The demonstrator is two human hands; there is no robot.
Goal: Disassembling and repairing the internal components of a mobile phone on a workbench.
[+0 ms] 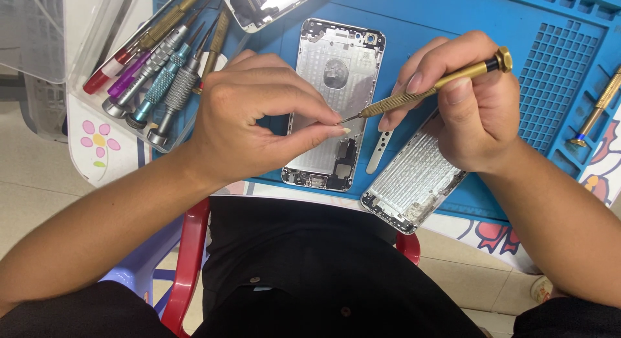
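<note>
An opened silver phone back housing point(336, 60) lies on a blue work mat point(453, 34). My right hand point(472, 111) grips a brass precision screwdriver point(427, 89), its tip pointing left over the housing. My left hand point(259, 118) hovers over the housing's left side, thumb and forefinger pinched together right at the screwdriver's tip; whether a tiny part sits between them is too small to tell. A second silver phone housing point(414, 183) lies tilted under my right hand, at the mat's near edge. A small white plastic pry tool point(379, 152) rests between the two housings.
A clear plastic tray point(84, 66) at the left holds several screwdrivers point(162, 79) with silver, teal, purple and red handles. Another brass screwdriver point(595, 111) lies at the mat's right. A third phone part point(259, 5) sits at the top. A red stool point(187, 267) is below.
</note>
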